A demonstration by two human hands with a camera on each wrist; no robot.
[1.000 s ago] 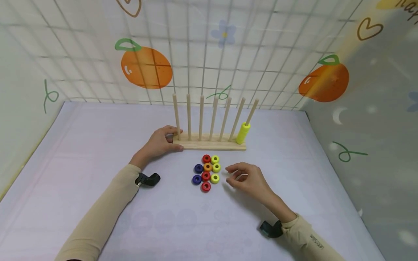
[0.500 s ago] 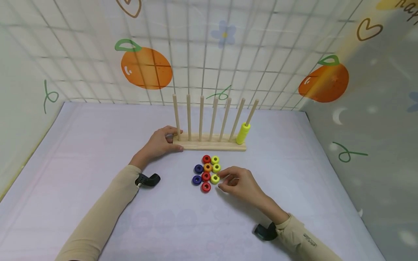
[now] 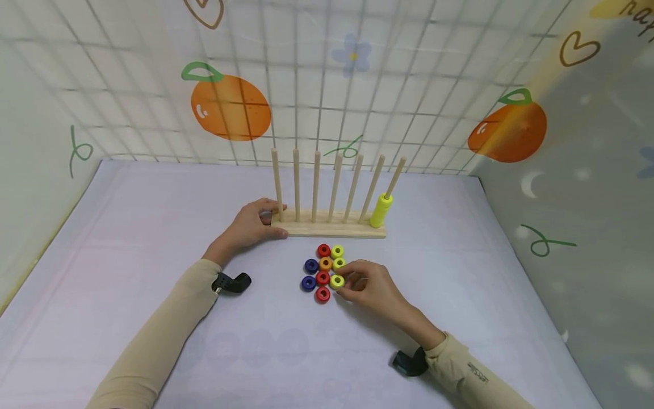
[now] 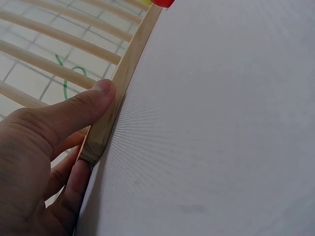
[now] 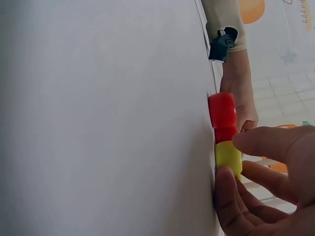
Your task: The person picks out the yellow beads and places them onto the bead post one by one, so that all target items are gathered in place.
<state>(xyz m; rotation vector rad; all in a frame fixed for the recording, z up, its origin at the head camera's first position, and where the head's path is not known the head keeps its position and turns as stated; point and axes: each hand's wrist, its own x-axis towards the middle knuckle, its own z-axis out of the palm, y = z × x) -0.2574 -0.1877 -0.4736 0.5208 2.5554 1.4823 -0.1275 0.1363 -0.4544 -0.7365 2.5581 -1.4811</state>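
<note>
Nine loose beads lie on the table: three red, three yellow, two blue, one orange. With my right hand I pinch the nearest yellow bead between thumb and finger; it sits at the cluster's right edge, beside a red one. My left hand grips the rack by its left end. I judge this the pick-up step; the next move would call for a straight lift, sparing the neighbours. Of seven pegs, only the rightmost carries beads, a yellow stack; six are bare.
</note>
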